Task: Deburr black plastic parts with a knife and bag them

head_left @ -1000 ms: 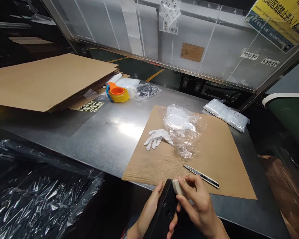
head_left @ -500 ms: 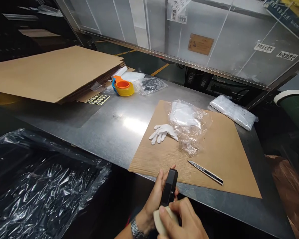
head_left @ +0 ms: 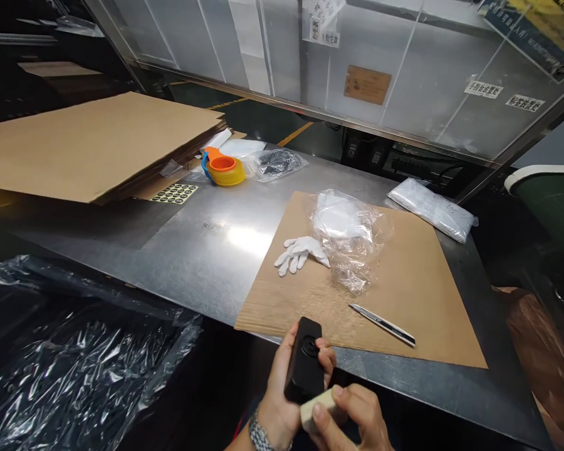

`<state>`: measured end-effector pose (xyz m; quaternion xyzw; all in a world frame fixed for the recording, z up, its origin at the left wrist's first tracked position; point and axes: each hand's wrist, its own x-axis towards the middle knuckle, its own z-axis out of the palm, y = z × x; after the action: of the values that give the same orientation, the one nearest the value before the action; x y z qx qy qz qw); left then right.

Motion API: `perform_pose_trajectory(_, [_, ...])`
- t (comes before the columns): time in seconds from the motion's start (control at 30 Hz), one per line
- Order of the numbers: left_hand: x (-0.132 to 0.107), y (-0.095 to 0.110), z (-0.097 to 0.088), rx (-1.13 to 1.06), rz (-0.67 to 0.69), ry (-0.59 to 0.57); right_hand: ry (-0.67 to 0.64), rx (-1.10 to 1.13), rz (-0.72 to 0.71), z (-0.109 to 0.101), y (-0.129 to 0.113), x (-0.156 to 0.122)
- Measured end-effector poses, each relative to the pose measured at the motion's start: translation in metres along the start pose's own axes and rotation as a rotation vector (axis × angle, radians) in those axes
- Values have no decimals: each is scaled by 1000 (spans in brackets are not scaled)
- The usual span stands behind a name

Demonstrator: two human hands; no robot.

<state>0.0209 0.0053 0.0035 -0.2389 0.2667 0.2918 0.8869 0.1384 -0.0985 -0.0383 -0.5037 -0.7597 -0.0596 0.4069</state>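
Observation:
My left hand, with a metal watch at the wrist, is wrapped round a black oblong block with a round recessed part on its upper face. Between the thumb and fingers of my right hand is a cream-coloured block, perhaps a sponge. It sits close to the lower end of the black block; I cannot tell whether they touch. Both hands are in front of the table's near edge. Beyond them a utility knife lies on a cardboard sheet, with a white glove farther back.
Crumpled clear plastic lies on the cardboard. On the metal table are a yellow tape roll in an orange holder, a sticker sheet and stacked cardboard. A black plastic-lined bin stands front left.
My left hand has turned the black block, so its face with the round recess now shows. The cream block has tilted in my right hand. The view has shifted slightly.

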Motion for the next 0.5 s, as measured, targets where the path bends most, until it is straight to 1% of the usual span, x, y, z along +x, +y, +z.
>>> perform_pose_trajectory(0.07, [-6,3,6,9,105,5,5,-60,-36,-7,23,5])
perform_pose_trajectory(0.1, [-9,4,10,58,169,15,-7,-93,-12,-12,38,9])
perform_pose_trajectory(0.17, [-13,4,14,202,286,62,-46,-187,108,-24,75,17])
perform_pose_trajectory(0.23, [-16,3,14,369,393,118,-96,-355,244,-34,114,24])
perform_pose_trajectory(0.3, [-16,1,9,526,459,129,-144,-446,313,-41,148,30])
perform_pose_trajectory(0.33, [-17,1,6,580,462,123,-173,-474,331,-43,160,32])
perform_pose_trajectory(0.4, [-16,0,-1,610,414,125,-208,-520,355,-43,172,35])
perform_pose_trajectory(0.43, [-16,0,-4,589,381,140,-220,-541,362,-40,171,36])
perform_pose_trajectory(0.5, [-16,0,-5,515,341,167,-251,-550,355,-33,160,37])
